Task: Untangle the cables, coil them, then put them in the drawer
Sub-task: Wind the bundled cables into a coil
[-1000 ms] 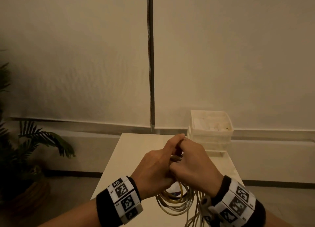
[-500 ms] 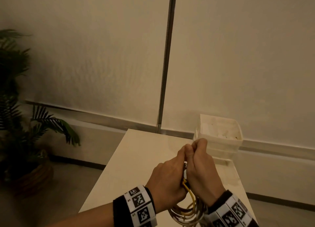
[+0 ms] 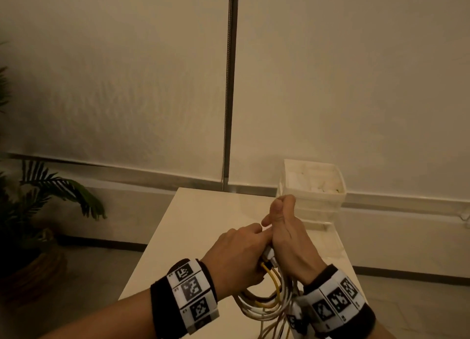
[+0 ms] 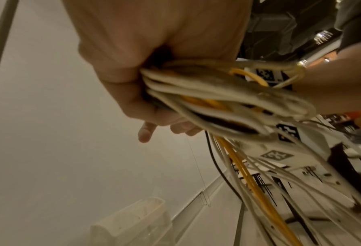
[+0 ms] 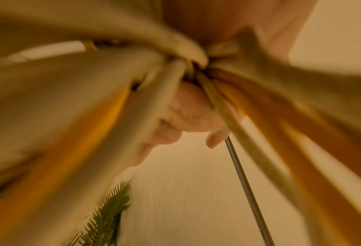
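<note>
A bundle of white and yellow cables point(image 3: 264, 305) hangs in loops between my two hands above the near part of the white table point(image 3: 203, 216). My left hand point(image 3: 239, 252) grips the coiled loops point(image 4: 206, 93), fingers curled round them. My right hand point(image 3: 287, 234) is closed in a fist on the upper part of the same bundle point(image 5: 188, 66), thumb uppermost. Loose strands point(image 4: 249, 183) trail down past my right wristband. The white drawer unit point(image 3: 311, 186) stands at the table's far right corner, just beyond my right hand.
A potted palm point(image 3: 38, 211) stands on the floor to the left of the table. A metal pole point(image 3: 230, 84) runs up the wall behind the table. The wall is close behind the drawer unit.
My hands have stayed together on the bundle; the right hand has risen into an upright fist and the left fingers have lowered beside it. My head view swung left, then back.
</note>
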`<state>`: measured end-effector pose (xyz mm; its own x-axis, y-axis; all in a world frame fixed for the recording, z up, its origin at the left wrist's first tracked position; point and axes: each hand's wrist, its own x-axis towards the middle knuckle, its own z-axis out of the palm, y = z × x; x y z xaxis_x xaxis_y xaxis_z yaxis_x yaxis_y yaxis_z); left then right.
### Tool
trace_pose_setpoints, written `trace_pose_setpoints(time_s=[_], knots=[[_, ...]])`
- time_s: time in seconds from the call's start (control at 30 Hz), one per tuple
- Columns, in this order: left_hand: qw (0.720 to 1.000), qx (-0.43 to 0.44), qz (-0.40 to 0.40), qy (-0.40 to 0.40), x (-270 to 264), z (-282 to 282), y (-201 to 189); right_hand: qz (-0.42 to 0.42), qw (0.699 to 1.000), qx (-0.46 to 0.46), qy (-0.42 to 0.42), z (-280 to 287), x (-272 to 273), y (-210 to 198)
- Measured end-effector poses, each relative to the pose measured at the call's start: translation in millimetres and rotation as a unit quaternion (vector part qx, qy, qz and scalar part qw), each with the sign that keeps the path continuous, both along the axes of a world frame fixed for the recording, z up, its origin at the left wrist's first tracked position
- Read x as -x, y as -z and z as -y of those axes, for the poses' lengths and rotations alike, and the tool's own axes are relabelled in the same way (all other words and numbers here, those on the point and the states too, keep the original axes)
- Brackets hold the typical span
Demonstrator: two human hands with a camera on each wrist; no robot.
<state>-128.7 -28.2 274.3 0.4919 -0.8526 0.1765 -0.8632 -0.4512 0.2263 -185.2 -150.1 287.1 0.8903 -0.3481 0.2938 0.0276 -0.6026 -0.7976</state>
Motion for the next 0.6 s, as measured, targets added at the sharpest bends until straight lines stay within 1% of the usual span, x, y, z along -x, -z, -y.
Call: trace_pose_setpoints(time_s=[0.07, 0.1, 0.2, 0.27, 0.33, 0.4, 0.43, 0.5, 0.6], knots=[[0.999, -0.023, 0.022, 0.005, -2, 1, -3, -0.01, 1.0, 0.01, -0.013, 1, 0, -5], [0.999, -0.021, 0.029, 0.005, -3, 2, -6, -0.017, 0.999, 0.019, -0.02, 0, 0, -9], [0.999, 0.025, 0.038, -0.005, -12, 2, -21, -0.027, 0.998, 0.038, -0.033, -2, 7, -18], [0.997, 0.056, 0.052, -0.004, -19, 0, -36, -0.045, 0.998, 0.013, -0.04, 0, 17, -25], [0.993, 0.079, 0.091, 0.003, -26, -2, -47, -0.072, 0.996, -0.006, -0.048, 7, 23, -26], [0.988, 0.104, 0.112, 0.0, -29, -2, -55, -0.084, 0.995, -0.02, -0.058, 9, 25, -25], [0.986, 0.123, 0.113, 0.0, -29, -1, -56, -0.07, 0.995, -0.047, -0.053, 8, 24, -25], [0.98, 0.173, 0.103, -0.005, -29, 3, -59, -0.01, 0.989, -0.143, -0.034, 2, 24, -25], [0.962, 0.253, 0.097, -0.018, -30, 10, -68, 0.101, 0.963, -0.249, 0.02, -9, 22, -27]])
